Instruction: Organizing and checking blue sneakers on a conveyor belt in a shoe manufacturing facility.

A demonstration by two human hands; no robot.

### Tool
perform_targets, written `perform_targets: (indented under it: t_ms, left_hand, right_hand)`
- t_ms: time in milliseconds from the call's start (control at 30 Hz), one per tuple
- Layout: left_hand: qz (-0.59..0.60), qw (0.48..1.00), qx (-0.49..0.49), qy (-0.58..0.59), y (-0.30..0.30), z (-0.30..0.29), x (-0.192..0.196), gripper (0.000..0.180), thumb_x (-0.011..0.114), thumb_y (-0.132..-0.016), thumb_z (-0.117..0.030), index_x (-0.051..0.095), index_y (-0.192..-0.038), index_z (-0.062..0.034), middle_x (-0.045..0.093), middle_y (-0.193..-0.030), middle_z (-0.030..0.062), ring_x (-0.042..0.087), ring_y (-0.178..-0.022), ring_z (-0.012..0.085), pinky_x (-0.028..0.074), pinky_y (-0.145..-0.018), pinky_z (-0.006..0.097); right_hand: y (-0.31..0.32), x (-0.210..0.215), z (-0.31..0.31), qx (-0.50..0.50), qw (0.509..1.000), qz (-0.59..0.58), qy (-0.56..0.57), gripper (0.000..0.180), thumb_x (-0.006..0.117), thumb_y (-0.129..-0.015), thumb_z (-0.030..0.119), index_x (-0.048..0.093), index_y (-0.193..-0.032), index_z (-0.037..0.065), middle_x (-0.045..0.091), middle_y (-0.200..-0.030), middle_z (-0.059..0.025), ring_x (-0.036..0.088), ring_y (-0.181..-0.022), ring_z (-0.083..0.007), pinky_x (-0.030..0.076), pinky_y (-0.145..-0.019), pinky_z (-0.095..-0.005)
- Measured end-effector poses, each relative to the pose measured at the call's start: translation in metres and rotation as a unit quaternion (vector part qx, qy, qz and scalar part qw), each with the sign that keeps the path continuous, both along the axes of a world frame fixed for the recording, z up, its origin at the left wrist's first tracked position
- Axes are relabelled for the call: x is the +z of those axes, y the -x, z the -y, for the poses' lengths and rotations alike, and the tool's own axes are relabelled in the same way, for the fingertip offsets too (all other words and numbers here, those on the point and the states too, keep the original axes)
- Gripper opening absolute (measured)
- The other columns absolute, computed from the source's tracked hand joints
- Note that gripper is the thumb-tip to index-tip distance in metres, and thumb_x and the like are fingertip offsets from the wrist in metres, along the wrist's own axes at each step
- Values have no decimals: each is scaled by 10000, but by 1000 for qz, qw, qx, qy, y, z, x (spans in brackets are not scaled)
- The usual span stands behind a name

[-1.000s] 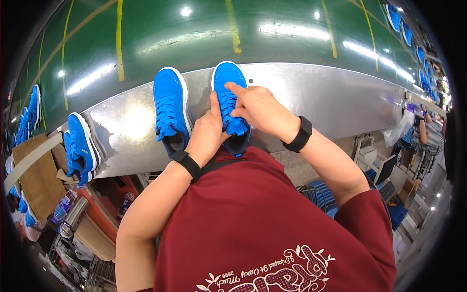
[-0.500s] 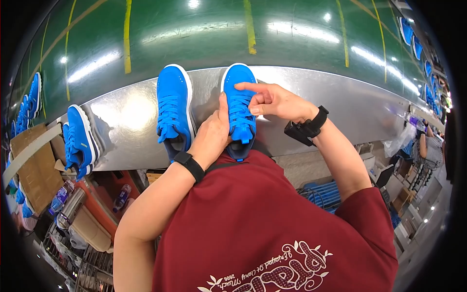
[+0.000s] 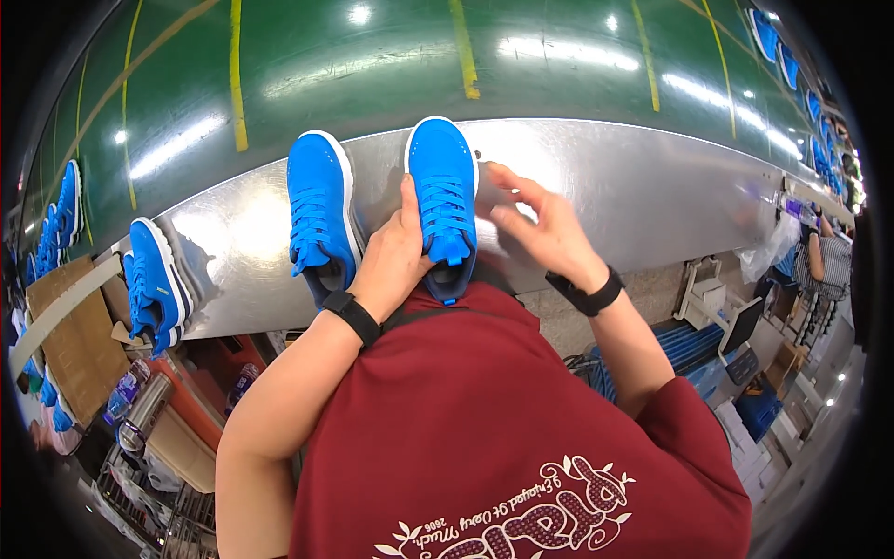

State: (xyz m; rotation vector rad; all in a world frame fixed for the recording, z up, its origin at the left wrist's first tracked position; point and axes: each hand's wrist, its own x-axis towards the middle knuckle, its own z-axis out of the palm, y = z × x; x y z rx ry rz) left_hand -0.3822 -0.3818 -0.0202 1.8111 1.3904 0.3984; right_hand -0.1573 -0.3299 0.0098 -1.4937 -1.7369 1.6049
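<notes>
A bright blue lace-up sneaker (image 3: pixel 440 158) with a white sole stands on the metal ledge in front of me, toe pointing away. My left hand (image 3: pixel 396 253) grips it along its left side, the thumb lying up beside the laces and the other fingers partly hidden. To the right of the shoe, my right hand (image 3: pixel 548 228) is off it, holding nothing, with fingers apart and slightly blurred. A second blue sneaker (image 3: pixel 315 182), also laced, stands just left of the held one. Farther left, another blue sneaker (image 3: pixel 155 279) sits tilted on the ledge.
The shiny metal ledge (image 3: pixel 633 186) borders a green surface (image 3: pixel 345 47) with yellow stripes. More blue sneakers (image 3: pixel 67 205) line the far left, and others (image 3: pixel 787 61) the far right. Cardboard (image 3: pixel 79 335) and bottles stand at left. A person in a striped top (image 3: pixel 824 265) is at right.
My right hand has come off the laces and moved right, its fingers spreading. The left hand keeps hold of the sneaker. The whole view has shifted slightly.
</notes>
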Motion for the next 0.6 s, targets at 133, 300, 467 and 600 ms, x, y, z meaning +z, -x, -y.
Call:
perform_targets:
  t_ms: [133,300,467,600]
  left_hand:
    - [12,999,4,-32,-4,-3,4,1098,741,-706,-35,-66,-1448,14,571,-1056,263,614,-947,405,513,-792,411]
    - [-54,997,2,61,-5,-7,17,1036,734,-721,-69,22,-1473,-46,607,-1031,263,610,-949,425,507,-779,434]
    - [-32,997,49,-41,-6,1,15,982,737,-724,-121,105,-1474,-84,588,-966,270,617,-845,417,508,-725,456]
    - [-49,997,13,-50,-7,-3,21,894,720,-737,-115,194,-1460,-89,580,-894,238,607,-834,412,500,-730,453]
  right_hand:
    - [19,7,29,69,994,12,-81,816,726,-769,243,281,-1414,18,249,-1465,-271,263,-1362,-411,249,-1117,-429]
    - [31,-7,40,142,960,123,-206,815,710,-776,172,244,-1420,-5,263,-1447,-288,266,-1347,-436,296,-1095,-436]
    - [46,-14,51,-7,998,35,-50,765,614,-805,55,180,-1433,-11,288,-1435,-288,356,-1291,-447,358,-1048,-436]
    - [51,-22,60,-31,993,89,-71,720,509,-808,-13,160,-1438,-17,310,-1414,-310,401,-1255,-457,385,-1020,-450]
